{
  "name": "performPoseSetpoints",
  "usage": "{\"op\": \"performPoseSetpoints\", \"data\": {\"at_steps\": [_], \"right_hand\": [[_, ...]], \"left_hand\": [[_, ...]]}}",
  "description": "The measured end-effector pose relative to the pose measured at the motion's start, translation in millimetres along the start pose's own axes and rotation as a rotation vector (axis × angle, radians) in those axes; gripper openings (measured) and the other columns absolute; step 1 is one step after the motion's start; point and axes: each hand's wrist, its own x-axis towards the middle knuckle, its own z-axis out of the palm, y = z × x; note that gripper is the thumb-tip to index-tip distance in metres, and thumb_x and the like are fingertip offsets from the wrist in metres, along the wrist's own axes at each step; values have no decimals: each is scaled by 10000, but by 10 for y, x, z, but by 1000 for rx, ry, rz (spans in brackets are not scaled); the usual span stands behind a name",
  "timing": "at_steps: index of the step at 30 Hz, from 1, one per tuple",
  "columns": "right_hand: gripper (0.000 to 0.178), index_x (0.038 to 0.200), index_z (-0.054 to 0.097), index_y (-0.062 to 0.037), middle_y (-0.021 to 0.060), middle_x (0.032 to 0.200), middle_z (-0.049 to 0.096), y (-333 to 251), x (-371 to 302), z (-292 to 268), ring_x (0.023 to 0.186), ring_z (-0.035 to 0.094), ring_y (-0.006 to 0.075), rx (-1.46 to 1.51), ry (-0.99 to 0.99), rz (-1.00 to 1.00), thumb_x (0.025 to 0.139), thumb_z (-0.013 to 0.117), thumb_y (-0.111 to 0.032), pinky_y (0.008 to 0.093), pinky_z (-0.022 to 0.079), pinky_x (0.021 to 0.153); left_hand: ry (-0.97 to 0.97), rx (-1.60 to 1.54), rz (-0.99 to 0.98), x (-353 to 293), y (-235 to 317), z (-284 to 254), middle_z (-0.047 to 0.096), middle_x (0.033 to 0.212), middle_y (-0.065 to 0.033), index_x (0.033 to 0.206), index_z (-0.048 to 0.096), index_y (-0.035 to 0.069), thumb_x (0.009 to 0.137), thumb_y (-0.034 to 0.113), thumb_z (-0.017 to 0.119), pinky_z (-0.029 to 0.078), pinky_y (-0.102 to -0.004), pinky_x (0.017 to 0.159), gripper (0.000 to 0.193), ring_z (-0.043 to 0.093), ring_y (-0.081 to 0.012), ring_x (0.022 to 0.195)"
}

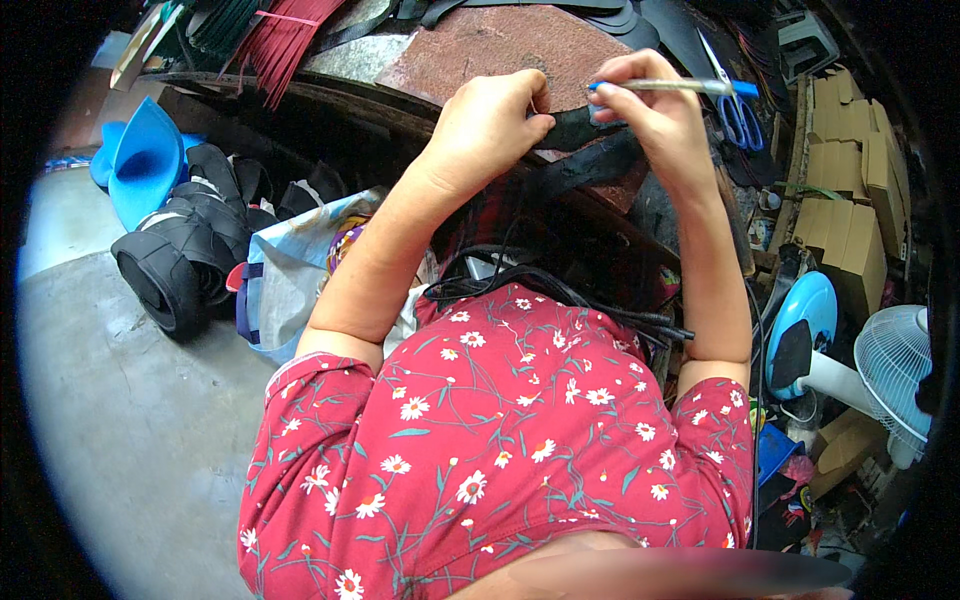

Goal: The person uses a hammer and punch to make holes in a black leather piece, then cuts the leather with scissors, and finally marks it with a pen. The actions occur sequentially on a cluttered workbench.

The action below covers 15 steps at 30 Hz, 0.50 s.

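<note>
My left hand [490, 125] presses down on a black strip of material [580, 128] that lies on a reddish-brown work slab [480, 45]. My right hand [655, 110] grips a thin brush with a blue and metal handle [660, 86], its tip hidden at the strip, just right of my left fingers. A second, longer black strip [590, 165] lies just below the first one. Both forearms reach up from a red flowered shirt [500, 440].
Blue-handled scissors [735, 100] lie right of my right hand. Cardboard boxes [850, 190] stack at the right, with a white fan [895, 365] and a blue round object [805, 320] below. At left sit black rubber pieces [180, 260], blue soles [145, 160] and a plastic bag [290, 270].
</note>
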Motion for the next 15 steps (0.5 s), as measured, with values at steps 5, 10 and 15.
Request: {"op": "performPoseSetpoints", "data": {"at_steps": [5,10,15], "right_hand": [[56,809,567,-47,-14,724,556,137,126,200,550,474,43,-6,-33,103,839,613,-35,191,349,482],[42,776,578,-39,-25,644,543,200,93,237,548,499,38,-23,-29,93,815,593,-40,198,371,485],[59,760,585,-23,-10,577,538,241,114,256,541,510,37,-209,-43,6,796,605,-66,219,397,489]], "left_hand": [[34,64,4,-48,37,-8,665,790,-176,930,652,47,802,183,706,519,-387,695,194,670,-328,765],[45,149,85,-104,-1,-19,678,869,-142,972,678,82,807,203,706,524,-393,744,207,669,-324,834],[51,171,86,-125,-3,-3,682,912,-116,959,699,90,811,198,704,527,-383,756,184,669,-313,856]]}}
